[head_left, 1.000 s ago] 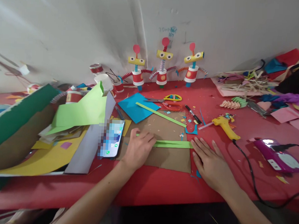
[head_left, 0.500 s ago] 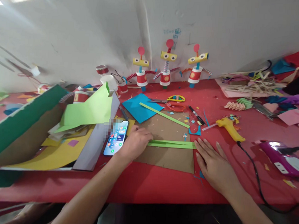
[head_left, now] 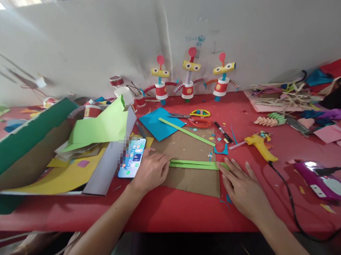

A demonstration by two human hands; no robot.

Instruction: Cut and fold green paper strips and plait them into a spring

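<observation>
A folded green paper strip lies across a brown cardboard sheet on the red table. My left hand rests on the strip's left end, fingers flat and pressing it down. My right hand lies open and flat on the table, its fingertips on the strip's right end. A lit smartphone lies just left of my left hand. A second green strip lies slanted further back.
Three paper-cup robot figures stand against the white wall. Scissors, a black marker, a yellow glue gun and a purple device with a black cable lie to the right. Stacked coloured paper sheets fill the left.
My left hand slid left along the green strip toward the phone, uncovering more of it. My right hand's fingertips came onto the strip's right end. The camera shifted slightly.
</observation>
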